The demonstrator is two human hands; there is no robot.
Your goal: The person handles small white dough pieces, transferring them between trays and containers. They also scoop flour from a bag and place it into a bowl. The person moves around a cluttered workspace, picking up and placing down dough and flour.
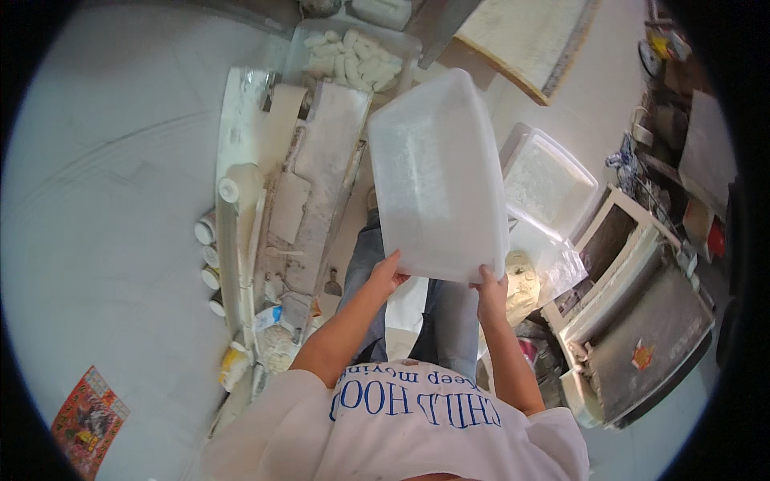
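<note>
A large translucent white plastic bin [436, 180] is tilted in front of my body. My left hand [388, 275] grips the left corner of its near edge. At the right corner of that edge, my right hand [492, 291] has hold of it too. Pale powdery marks show on the bin, and no contents can be made out. Below it are my legs in jeans [455, 324].
Several pale elongated pieces fill a clear tub [415, 57] at the far end. Left runs a dusty workbench [319, 162] with a shelf of jars [207, 228]. To the right stand a powder-dusted tub [547, 180], a yellowish bag [522, 282] and a grey machine [656, 337].
</note>
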